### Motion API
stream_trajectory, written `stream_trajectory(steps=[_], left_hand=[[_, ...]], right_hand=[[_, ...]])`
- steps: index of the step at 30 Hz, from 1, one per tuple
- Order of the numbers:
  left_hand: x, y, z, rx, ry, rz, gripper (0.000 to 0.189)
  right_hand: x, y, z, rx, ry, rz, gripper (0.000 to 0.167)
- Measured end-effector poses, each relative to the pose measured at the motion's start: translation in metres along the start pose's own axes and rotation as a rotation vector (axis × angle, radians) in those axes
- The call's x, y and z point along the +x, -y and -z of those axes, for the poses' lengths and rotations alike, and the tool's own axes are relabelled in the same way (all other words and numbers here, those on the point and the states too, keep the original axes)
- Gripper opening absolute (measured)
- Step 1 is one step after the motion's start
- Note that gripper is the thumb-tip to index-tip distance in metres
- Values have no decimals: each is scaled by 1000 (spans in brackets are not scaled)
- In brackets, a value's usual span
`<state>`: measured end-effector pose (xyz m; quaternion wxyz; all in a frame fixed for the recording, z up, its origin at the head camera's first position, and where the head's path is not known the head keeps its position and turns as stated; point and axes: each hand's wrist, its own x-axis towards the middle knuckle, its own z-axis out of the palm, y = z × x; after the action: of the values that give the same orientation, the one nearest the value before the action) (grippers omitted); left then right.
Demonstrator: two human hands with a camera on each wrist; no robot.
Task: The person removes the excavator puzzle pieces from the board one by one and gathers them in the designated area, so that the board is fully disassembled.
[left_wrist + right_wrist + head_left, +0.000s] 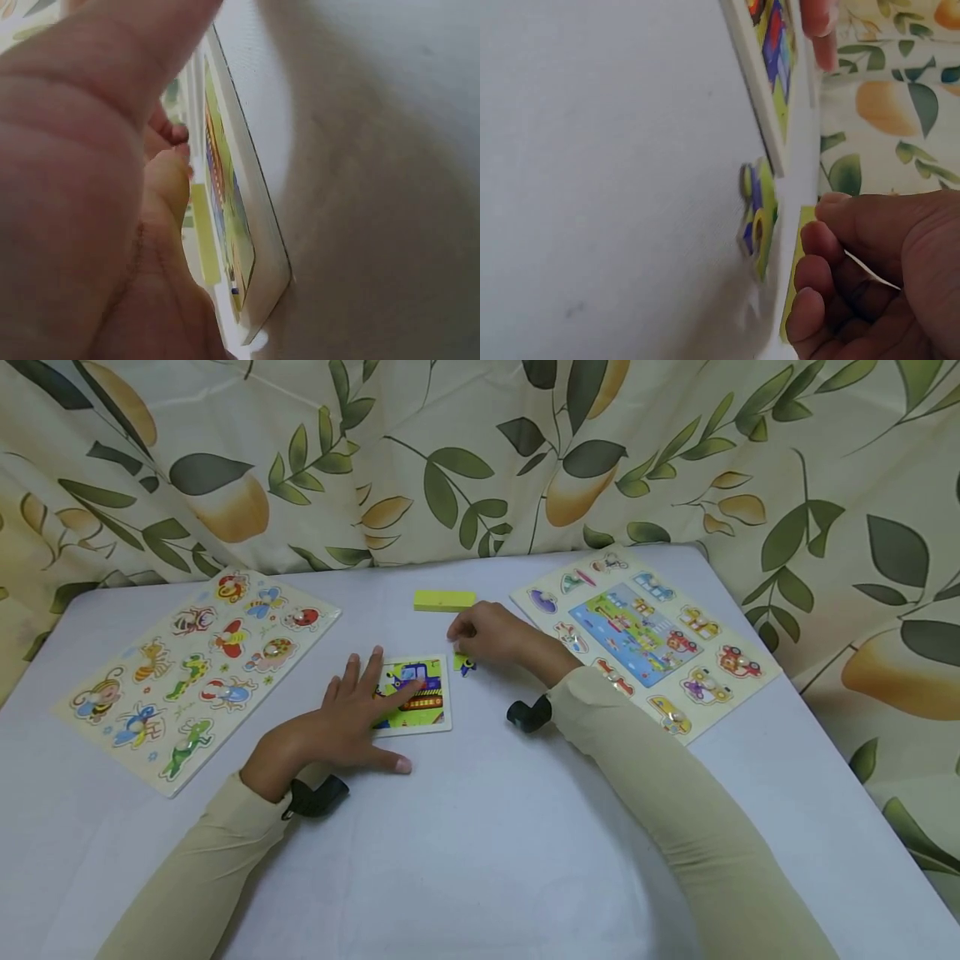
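Beige sleeves (697, 827) stretch in from your side, closest to the camera, before a leaf-and-fruit print curtain (450, 468). You work at a table (525, 852) spread with white cloth, an insect puzzle board (206, 658) angled on your left and a vehicle puzzle board (637, 635) angled on your right.

Between them, your left hand (341, 731) lies with straight, spread fingers over the left part of a framed jigsaw puzzle (422, 703), one finger across its printed vehicle and the thumb out over the cloth; it grips nothing. Your right hand (491, 635) hangs just beyond the puzzle's far right corner, its fingers curled and the thumb tip brought in against the index finger, with nothing visible in its grasp. A yellow block (441, 601) lies just past those fingertips.

Smallest of all, a green jigsaw piece (761, 217) rests flat on the cloth, just beside the puzzle's right edge. Your right hand is the nearer one, and the piece lies on your body's side of its fingertips, apart from them in the right wrist view. Partly covered in the head view, it does not clearly show its long axis.
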<state>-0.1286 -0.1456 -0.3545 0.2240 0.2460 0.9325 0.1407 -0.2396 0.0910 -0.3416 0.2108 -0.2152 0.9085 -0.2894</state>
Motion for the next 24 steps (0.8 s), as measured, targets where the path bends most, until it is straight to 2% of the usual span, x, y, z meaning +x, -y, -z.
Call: stream_trajectory(steps=[6, 11, 24], left_hand=[[3, -3, -1, 27, 54, 41, 112], [4, -5, -2, 73, 59, 62, 111], [3, -2, -3, 75, 52, 50, 108]], right_hand=[[2, 14, -2, 19, -10, 105, 18], [4, 24, -4, 31, -10, 147, 19], [13, 43, -20, -20, 110, 242, 20]])
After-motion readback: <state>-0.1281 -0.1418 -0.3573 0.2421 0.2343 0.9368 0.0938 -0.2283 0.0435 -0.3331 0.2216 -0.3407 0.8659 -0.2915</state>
